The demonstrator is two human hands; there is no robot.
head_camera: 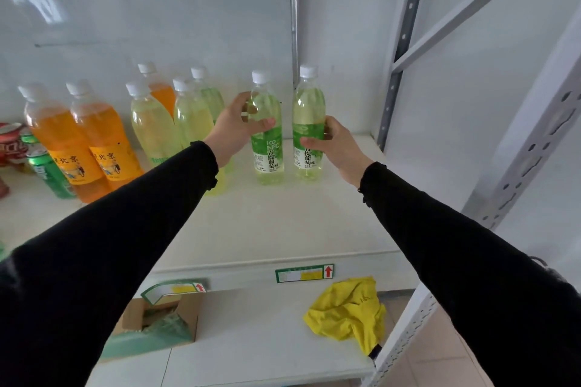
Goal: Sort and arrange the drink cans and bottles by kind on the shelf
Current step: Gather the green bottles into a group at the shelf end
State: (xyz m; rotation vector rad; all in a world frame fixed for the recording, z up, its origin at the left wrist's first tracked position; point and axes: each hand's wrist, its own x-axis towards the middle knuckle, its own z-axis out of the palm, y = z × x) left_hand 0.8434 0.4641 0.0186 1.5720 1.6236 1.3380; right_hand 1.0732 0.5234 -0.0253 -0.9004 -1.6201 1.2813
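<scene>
Near the shelf's [314, 223] back right corner, each hand, left [234, 126] and right [334, 148], curls its fingers round an upright green bottle [267, 135], likely squaring the pair before letting go.

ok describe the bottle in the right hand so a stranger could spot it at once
On the white shelf, look to the right end near the grey upright. The pale green bottle stands last in the row, held by the right hand, nothing beyond it.

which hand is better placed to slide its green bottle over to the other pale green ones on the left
Left. The left hand grips the green bottle nearer that group; the right hand's bottle stands farther right, behind it.
</scene>
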